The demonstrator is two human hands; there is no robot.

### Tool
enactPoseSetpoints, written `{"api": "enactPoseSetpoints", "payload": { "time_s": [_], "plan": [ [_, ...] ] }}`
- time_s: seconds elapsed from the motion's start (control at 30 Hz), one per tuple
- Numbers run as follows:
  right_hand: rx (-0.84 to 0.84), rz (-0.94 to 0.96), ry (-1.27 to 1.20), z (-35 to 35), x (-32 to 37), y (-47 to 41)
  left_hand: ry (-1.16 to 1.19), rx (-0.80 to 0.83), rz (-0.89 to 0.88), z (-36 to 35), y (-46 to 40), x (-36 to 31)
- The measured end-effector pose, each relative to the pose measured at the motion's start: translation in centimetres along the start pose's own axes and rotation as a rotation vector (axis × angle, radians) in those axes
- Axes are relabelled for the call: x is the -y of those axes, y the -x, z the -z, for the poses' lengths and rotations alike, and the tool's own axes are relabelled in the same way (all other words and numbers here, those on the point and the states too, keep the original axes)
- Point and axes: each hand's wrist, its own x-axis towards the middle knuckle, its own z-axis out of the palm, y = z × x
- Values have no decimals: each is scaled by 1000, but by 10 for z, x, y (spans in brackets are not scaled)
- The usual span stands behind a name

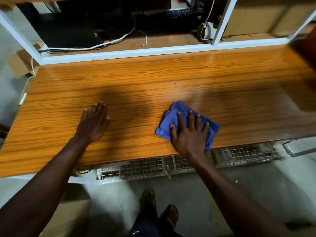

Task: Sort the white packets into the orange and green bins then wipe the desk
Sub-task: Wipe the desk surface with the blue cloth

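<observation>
A crumpled blue cloth point(172, 115) lies on the wooden desk point(153, 77) near its front edge, right of centre. My right hand point(189, 134) presses flat on the cloth with fingers spread. To the left, my left hand point(94, 122) rests palm-down on the bare desk, fingers together, holding nothing. No white packets and no orange or green bins are in view. A faint smear shows on the desk just beyond the cloth.
A white metal frame point(130, 53) runs along the desk's far edge, with cables point(109, 42) and a keyboard point(184, 12) behind it. Cardboard boxes point(256, 17) stand at the back right. A wire-mesh rack point(188, 161) sits under the front edge. My feet point(159, 209) are on the grey floor.
</observation>
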Motion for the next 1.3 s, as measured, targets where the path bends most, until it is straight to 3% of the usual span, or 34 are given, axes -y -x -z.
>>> {"api": "enactPoseSetpoints", "payload": {
  "time_s": [0.2,0.27,0.37,0.47,0.63,0.8,0.87,1.03,1.2,1.3],
  "plan": [
    [166,401,-25,1,-9,-37,19,7,-1,5,1,-2],
    [161,271,-13,3,-23,-67,57,-23,-4,7,2,-13],
    [75,-75,-4,6,-43,-77,136,-113,-96,9,0,-61],
    [16,-200,1,6,-47,-43,87,-138,-235,2,-20,-121],
    [-30,-136,47,-1,-39,-6,139,-58,-247,-4,-71,-200],
    [75,149,25,3,-71,-49,16,-38,-249,-23,-75,-217],
    [65,93,42,4,-87,-80,-9,-57,-245,-26,-77,-215],
    [-16,-268,33,-6,-82,-94,-42,-87,-243,-28,-77,-217],
    [-68,146,43,-16,-66,-140,-37,-154,-223,-30,-76,-219],
    [-58,20,34,-18,-73,-196,-59,-174,-242,-30,-75,-219]
  ]
}}
